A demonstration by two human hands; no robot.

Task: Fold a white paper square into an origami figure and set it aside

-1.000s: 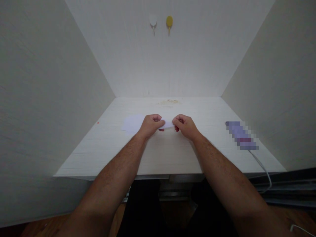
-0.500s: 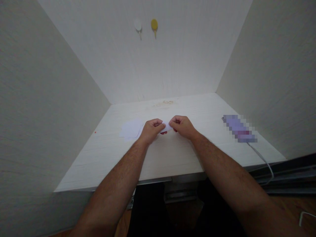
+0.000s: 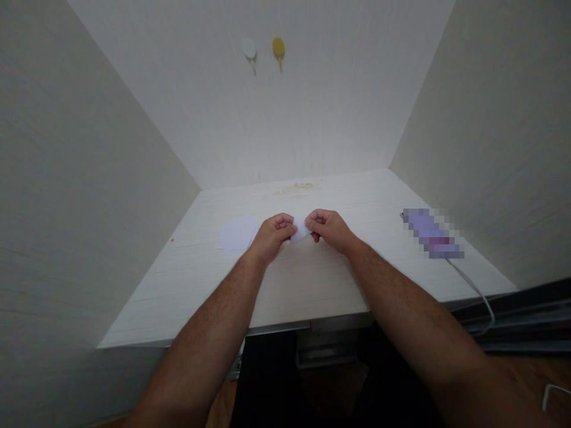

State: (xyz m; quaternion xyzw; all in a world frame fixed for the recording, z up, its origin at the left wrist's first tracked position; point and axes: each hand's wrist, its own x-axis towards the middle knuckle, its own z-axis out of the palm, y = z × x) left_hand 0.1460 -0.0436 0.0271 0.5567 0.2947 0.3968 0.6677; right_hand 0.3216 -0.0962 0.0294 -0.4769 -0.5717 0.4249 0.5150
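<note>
A small piece of white paper (image 3: 300, 230) is stretched between my two hands above the middle of the desk. My left hand (image 3: 275, 236) pinches its left edge between thumb and fingers. At the opposite edge, my right hand (image 3: 326, 228) grips the paper the same way, thumb on top. Whether the piece is folded I cannot tell. Just left of my left hand, several white sheets of paper (image 3: 235, 233) lie loosely overlapped on the desk, partly hidden by that hand.
The pale desk (image 3: 307, 285) is enclosed by walls on three sides. A blurred-out device (image 3: 430, 232) with a white cable (image 3: 473, 285) lies at the right. A white hook (image 3: 250, 49) and a yellow hook (image 3: 278, 47) are fixed to the back wall.
The fingers of my left hand have shifted on the paper, and more of its surface shows between the hands. Both hands stay in nearly the same place.
</note>
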